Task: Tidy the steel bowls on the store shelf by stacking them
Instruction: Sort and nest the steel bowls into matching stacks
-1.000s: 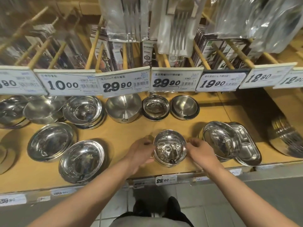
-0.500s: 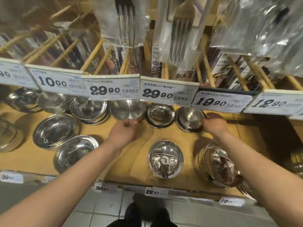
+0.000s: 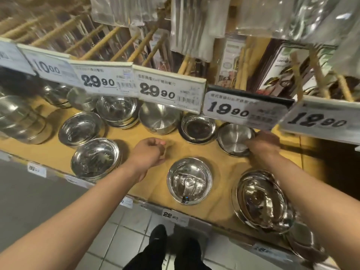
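Steel bowls sit on a wooden shelf [image 3: 224, 160]. My right hand [image 3: 263, 142] grips the right rim of a small steel bowl [image 3: 233, 138] at the back, under the 19.90 tag. To its left stands another small bowl [image 3: 198, 128] with a dark rim. A front bowl [image 3: 189, 181] stands alone near the shelf edge between my arms. My left hand [image 3: 151, 152] hovers over the bare wood with fingers loosely curled, holding nothing. An upturned pot-like bowl [image 3: 158, 118] stands behind it.
Stacked bowls [image 3: 116, 110] and two wider bowls [image 3: 81, 128] [image 3: 95, 158] fill the left. Oval steel dishes [image 3: 261, 199] lie at the front right. Price tags [image 3: 168, 89] overhang the back row. Packaged cutlery hangs above. Tiled floor lies below.
Both hands left the front bowl and reached back. My right hand has closed on the back right bowl's rim. My left hand has drawn back from the back row.
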### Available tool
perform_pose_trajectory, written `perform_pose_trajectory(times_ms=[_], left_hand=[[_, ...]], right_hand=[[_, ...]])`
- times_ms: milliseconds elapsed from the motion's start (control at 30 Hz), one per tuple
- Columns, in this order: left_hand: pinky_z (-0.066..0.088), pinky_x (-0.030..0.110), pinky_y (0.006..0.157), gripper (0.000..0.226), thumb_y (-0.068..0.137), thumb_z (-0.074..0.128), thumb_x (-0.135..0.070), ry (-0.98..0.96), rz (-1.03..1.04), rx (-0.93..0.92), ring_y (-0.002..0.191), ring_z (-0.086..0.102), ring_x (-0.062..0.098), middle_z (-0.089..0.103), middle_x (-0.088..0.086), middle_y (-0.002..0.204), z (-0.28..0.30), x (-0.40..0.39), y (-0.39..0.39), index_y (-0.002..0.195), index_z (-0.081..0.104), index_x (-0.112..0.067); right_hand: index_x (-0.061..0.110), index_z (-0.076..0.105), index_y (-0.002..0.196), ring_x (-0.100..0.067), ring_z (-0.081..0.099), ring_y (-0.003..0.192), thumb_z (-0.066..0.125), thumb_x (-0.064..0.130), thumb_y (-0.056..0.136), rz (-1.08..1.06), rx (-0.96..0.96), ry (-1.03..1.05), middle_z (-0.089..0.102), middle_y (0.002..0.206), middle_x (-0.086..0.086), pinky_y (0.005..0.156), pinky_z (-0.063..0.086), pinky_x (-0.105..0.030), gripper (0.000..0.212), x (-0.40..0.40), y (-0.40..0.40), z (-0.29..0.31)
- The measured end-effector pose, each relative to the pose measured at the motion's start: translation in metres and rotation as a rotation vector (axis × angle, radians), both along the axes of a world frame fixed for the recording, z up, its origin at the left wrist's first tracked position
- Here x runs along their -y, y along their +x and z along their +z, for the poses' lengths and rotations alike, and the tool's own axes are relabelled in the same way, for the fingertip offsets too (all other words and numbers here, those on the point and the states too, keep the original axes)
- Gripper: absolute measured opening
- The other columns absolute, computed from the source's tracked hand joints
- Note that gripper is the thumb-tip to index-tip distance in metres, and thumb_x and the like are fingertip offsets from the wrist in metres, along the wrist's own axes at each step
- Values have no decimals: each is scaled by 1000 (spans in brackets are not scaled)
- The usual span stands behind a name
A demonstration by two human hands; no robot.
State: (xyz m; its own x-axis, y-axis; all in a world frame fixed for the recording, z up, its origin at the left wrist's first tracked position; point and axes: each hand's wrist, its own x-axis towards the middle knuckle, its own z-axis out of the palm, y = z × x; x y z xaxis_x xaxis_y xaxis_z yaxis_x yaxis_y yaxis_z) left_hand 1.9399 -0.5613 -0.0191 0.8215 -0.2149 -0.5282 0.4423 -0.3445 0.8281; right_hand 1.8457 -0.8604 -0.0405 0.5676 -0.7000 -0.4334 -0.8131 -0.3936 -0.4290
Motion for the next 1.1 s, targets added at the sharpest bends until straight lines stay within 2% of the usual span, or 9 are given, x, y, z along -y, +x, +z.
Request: perform_pose_trajectory(times_ms=[133, 300, 400, 500, 567, 633, 867, 1000, 1100], left_hand=[[57, 24, 69, 17, 96, 53, -1, 5, -5, -9, 85, 61, 10, 64, -2, 89, -1, 5, 0, 99, 64, -14], [55, 18, 54, 18, 92, 58, 3, 2, -45, 6, 73, 61, 13, 59, 4, 84, -3, 28, 19, 86, 59, -13], [61, 33, 71, 20, 89, 62, 3, 68, -52, 41, 64, 67, 19, 64, 9, 75, -13, 50, 34, 75, 60, -11], [61, 46, 86, 7, 90, 67, -7, 119, -64, 36, 89, 73, 36, 73, 20, 92, -27, 71, 44, 87, 69, 0], [62, 36, 63, 13, 93, 65, -14, 163, -73, 8, 73, 72, 31, 74, 18, 91, -36, 83, 46, 93, 69, -1], [50, 27, 45, 19, 93, 63, -20, 228, -66, 20, 57, 62, 22, 71, 11, 81, -40, 92, 47, 99, 68, -3], [58, 32, 76, 36, 96, 61, -17, 141, -72, -154, 86, 64, 23, 65, 6, 105, -51, 107, 61, 128, 59, -2], [61, 36, 84, 36, 93, 70, -19, 180, -50, -187, 91, 70, 22, 69, 9, 105, -55, 108, 65, 122, 59, 1], [62, 33, 67, 33, 87, 78, -19, 149, -25, -234, 74, 70, 20, 70, 9, 94, -51, 109, 62, 107, 60, 0]], right_hand=[[6, 70, 115, -35, 63, 115, 66, 29, 92, -105, 117, -60, 68, 123, -18, 98, 51, -42, 33, -3, -10, 9], [3, 66, 97, -30, 71, 81, 70, 4, 87, -339, 441, 296, 71, 102, -22, 73, 63, -44, 11, -15, -28, 27], [5, 63, 92, -37, 74, 77, 75, 3, 83, -359, 458, 328, 71, 93, -23, 75, 63, -51, 15, -24, -39, 37], [6, 63, 97, -31, 73, 68, 74, -1, 79, -425, 529, 367, 70, 96, -21, 59, 63, -38, 22, -34, -51, 48], [9, 61, 94, -28, 73, 73, 74, -2, 80, -449, 585, 414, 68, 98, -17, 58, 62, -34, 22, -42, -60, 53], [7, 61, 97, -28, 75, 77, 75, -2, 80, -462, 604, 443, 69, 99, -16, 63, 63, -36, 23, -51, -69, 58], [8, 61, 107, -28, 77, 79, 74, 1, 85, -564, 572, 450, 72, 100, -15, 72, 65, -38, 27, -78, -98, 66], [9, 61, 107, -29, 77, 78, 73, -2, 85, -636, 582, 429, 73, 98, -17, 67, 64, -34, 28, -88, -110, 68], [9, 59, 106, -30, 77, 78, 72, -2, 86, -663, 609, 418, 71, 101, -18, 62, 63, -31, 26, -93, -115, 74]])
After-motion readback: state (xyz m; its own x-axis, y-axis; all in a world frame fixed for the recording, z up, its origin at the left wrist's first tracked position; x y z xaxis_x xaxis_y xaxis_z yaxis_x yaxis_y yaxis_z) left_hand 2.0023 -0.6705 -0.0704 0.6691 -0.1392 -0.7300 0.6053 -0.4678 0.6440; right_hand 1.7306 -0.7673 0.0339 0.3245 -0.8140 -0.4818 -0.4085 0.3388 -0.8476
